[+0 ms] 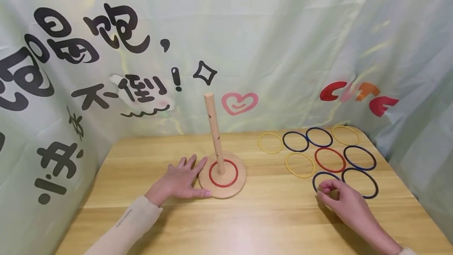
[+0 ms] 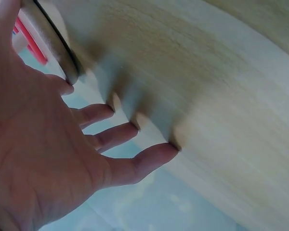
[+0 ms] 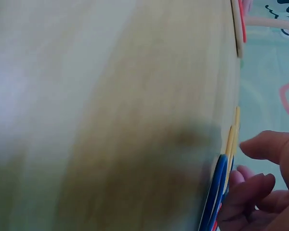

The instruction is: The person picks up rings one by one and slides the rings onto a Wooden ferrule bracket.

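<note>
A wooden peg stands upright on a round wooden base. Around the peg's foot, a red ring lies on the base. With fingers spread, my left hand rests at the base's left edge, its thumb near the front rim; the left wrist view shows several fingertips on the tabletop. My right hand hovers over a dark blue ring at the front of the ring group and hides part of it. In the right wrist view, its thumb and curled fingers stand apart, with no ring visibly between them.
More rings lie flat on the right of the wooden table: a red ring, a yellow ring, a dark blue ring and several others. A printed curtain hangs behind and beside the table.
</note>
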A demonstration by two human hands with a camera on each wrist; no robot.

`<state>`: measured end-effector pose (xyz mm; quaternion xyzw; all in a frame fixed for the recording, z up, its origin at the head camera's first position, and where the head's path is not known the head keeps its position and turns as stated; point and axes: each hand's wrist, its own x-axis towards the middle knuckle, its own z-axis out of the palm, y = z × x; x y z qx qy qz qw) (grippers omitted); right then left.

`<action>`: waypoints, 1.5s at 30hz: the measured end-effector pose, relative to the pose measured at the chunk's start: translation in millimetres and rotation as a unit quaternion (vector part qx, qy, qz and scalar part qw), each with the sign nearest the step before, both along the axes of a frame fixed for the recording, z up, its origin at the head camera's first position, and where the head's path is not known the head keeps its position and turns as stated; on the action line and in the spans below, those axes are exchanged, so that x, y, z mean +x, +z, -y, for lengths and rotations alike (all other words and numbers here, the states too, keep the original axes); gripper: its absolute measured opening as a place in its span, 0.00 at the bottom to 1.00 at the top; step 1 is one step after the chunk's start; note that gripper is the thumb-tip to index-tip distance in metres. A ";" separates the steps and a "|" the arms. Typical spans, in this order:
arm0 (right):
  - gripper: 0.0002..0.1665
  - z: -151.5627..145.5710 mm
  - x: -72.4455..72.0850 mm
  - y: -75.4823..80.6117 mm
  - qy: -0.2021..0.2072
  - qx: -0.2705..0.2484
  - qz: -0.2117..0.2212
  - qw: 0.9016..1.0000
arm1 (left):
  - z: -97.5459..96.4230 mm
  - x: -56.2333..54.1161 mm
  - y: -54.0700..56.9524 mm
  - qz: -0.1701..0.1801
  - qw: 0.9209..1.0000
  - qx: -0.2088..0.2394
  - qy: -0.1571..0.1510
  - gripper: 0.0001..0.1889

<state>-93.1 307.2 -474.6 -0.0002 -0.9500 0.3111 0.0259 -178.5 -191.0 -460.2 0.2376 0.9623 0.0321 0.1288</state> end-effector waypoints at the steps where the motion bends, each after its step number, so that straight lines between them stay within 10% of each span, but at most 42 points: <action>1: 0.13 -1.4 0.3 -0.4 0.006 0.009 0.000 1.000 | -0.4 -0.3 -0.3 -0.002 1.000 0.001 -0.001 0.66; 14: 0.05 -4.8 -6.7 3.6 0.047 0.056 0.055 0.996 | -4.1 5.4 0.7 0.008 1.000 0.018 0.004 0.64; 25: 0.11 20.3 9.7 12.8 0.073 0.025 -0.065 0.995 | -2.7 0.3 -0.9 0.004 1.000 0.003 0.002 0.65; 39: 0.22 63.3 2.4 40.5 0.150 -0.064 -0.305 0.938 | -3.8 -3.0 6.9 0.014 1.000 -0.012 0.001 0.66; 45: 0.23 87.3 -4.6 54.9 0.190 -0.118 -0.328 0.918 | -3.1 -1.8 8.6 0.033 0.999 -0.010 0.010 0.66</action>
